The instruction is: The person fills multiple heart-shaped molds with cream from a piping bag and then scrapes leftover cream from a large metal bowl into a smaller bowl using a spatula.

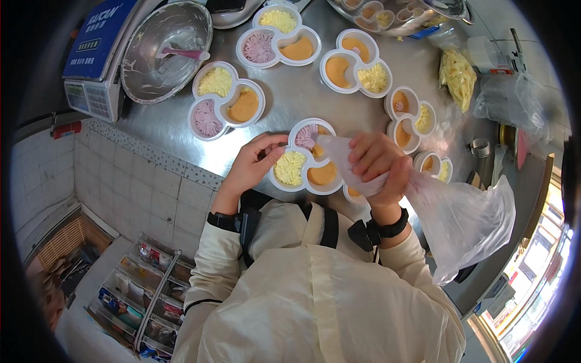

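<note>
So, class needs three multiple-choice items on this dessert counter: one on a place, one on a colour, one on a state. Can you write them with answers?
1. Where is the metal mixing bowl?
A beside the scale
B on the floor
C inside a tray

2. What colour is the spatula in it?
A green
B pink
C black

3. What does the right hand do?
A rests open
B grips a piping bag
C holds a spoon

Answers: A, it sits right of the scale; B, its handle is pink; B, fingers squeeze the bag over the three-cup tray.
</note>
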`<state>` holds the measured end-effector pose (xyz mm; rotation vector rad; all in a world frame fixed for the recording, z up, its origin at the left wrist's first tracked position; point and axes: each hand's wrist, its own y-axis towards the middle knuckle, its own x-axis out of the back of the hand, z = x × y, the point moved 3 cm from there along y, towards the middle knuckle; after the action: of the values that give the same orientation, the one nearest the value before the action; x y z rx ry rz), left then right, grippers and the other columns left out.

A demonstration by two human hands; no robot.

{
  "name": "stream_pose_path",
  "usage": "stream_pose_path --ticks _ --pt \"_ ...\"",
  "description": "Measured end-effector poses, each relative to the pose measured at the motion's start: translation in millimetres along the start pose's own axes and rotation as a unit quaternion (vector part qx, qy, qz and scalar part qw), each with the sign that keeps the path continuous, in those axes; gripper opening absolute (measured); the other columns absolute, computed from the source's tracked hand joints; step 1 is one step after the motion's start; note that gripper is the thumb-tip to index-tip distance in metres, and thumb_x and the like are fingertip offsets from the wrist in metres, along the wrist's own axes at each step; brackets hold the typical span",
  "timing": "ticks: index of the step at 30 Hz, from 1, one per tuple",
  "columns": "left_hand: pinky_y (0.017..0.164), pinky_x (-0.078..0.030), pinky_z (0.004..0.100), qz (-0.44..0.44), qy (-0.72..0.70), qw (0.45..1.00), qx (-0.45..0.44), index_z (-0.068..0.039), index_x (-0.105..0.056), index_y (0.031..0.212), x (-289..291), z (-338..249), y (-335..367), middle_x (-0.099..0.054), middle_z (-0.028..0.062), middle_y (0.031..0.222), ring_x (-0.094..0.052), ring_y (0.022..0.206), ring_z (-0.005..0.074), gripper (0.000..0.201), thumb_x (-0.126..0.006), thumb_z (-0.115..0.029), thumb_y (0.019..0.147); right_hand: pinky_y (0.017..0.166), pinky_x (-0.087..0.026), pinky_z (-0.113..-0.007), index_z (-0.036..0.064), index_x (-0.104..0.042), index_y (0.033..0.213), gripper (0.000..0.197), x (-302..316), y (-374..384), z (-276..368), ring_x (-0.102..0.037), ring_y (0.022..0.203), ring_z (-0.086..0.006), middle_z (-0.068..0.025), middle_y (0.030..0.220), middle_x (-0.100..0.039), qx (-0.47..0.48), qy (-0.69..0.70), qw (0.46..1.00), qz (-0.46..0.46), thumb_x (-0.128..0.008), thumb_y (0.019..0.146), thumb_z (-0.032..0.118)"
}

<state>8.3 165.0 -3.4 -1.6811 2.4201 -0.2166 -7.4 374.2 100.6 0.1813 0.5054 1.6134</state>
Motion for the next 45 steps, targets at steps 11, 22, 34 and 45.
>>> stream_pose_path --ticks 11,22,34,45 --pt "0.063 -0.037 0.0189 -0.004 0.007 1.0 -0.002 -0.002 -0.058 0.109 1 -1 0 -0.05 -0.002 0.081 -0.042 0.068 0.0052 0.025 -0.056 -0.013 0.087 0.067 -0.048 -0.039 0.0044 -0.045 0.047 0.054 6 0 8 -0.054 0.057 -0.0231 -0.0093 0.052 -0.052 0.027 -0.049 0.998 -0.005 -0.031 0.093 0.03" --pt "0.062 -0.036 0.019 -0.003 0.011 1.0 -0.004 -0.003 -0.058 0.109 1 -3 -1 -0.048 -0.002 0.078 -0.041 0.067 0.0052 0.023 -0.056 -0.011 0.087 0.061 -0.049 -0.036 0.0039 -0.045 0.049 0.052 0 3 4 -0.055 0.053 -0.0222 -0.008 0.051 -0.05 0.068 -0.092 0.992 0.044 -0.028 0.095 0.023" --pt "0.063 -0.037 0.0188 -0.002 0.004 1.0 -0.005 -0.002 -0.057 0.11 1 0 -1 -0.053 -0.0017 0.084 -0.042 0.068 0.005 0.025 -0.056 -0.012 0.087 0.06 -0.049 -0.037 0.0032 -0.045 0.051 0.051 -7 0 10 -0.055 0.055 -0.0226 -0.0078 0.052 -0.051 0.039 -0.072 0.994 0.074 -0.029 0.095 0.023" --pt "0.063 -0.036 0.019 -0.002 0.014 1.0 -0.003 -0.001 -0.058 0.108 1 -2 -1 -0.049 -0.0021 0.079 -0.04 0.067 0.0053 0.024 -0.056 -0.012 0.087 0.07 -0.045 -0.038 0.0055 -0.045 0.049 0.054 6 -5 11 -0.051 0.058 -0.0231 -0.0103 0.053 -0.051 -0.042 -0.008 0.999 0.003 -0.026 0.094 0.03"
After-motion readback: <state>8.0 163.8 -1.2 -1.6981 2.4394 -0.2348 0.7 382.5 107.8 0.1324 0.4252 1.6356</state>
